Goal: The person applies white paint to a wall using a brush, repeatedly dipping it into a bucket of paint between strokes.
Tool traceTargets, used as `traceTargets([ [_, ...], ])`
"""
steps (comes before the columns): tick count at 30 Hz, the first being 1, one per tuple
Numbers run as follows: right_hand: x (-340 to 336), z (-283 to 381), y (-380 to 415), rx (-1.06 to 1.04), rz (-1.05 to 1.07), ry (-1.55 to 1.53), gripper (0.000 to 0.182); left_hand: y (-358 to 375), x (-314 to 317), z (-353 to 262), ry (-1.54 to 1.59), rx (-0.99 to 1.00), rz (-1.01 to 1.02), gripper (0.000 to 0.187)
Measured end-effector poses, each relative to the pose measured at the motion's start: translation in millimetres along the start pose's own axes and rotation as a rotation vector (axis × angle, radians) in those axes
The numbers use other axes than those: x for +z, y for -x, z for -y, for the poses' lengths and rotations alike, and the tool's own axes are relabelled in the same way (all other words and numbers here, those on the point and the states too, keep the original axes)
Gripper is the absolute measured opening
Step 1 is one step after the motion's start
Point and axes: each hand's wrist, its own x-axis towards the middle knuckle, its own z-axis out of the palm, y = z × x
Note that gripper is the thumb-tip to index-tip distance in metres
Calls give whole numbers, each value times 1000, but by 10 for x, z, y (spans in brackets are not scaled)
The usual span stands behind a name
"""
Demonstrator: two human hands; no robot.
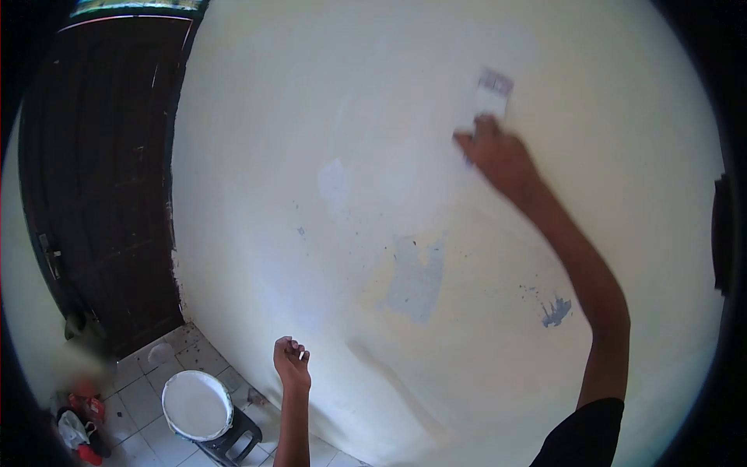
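My right hand (498,152) is raised against the pale wall (373,101), its fingers closed round the handle of a flat, wide paintbrush (493,92). The brush is blurred; a white band lies nearest the fingers and its greyish end points up at the wall. Lower down, in front of the wall, my left hand (292,362) hangs with loosely curled fingers and nothing visible in them. A bare grey patch (416,280) and a dark blue-grey patch (556,311) mark the wall below my right hand. A whiter spot (333,183) is to its left.
A white bucket (194,405) with pale contents stands on a dark plastic stool (237,444) at the lower left. Red and white items (82,424) lie on the tiled floor (140,401). A dark door (109,179) borders the wall on the left.
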Motion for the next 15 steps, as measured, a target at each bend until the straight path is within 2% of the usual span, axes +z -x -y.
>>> traceTargets([
  [3, -329, 642, 497, -76, 45, -55, 7, 108, -43, 24, -3, 9, 29, 11],
  [6, -704, 904, 821, -124, 93, -140, 7, 280, -45, 70, -34, -31, 32, 11],
  [8, -944, 858, 860, 115, 18, -766, 8, 392, -65, 80, -58, -58, 44, 10],
  [9, -1017, 759, 824, 119, 14, -766, 8, 414, -80, 96, -61, -54, 46, 10],
  [11, -1075, 445, 722, 769, 204, -1467, 8, 474, -152, 129, -66, -67, 75, 10],
  [15, -733, -347, 394, 776, 182, -1372, 7, 552, -241, 189, -107, -87, 82, 10],
])
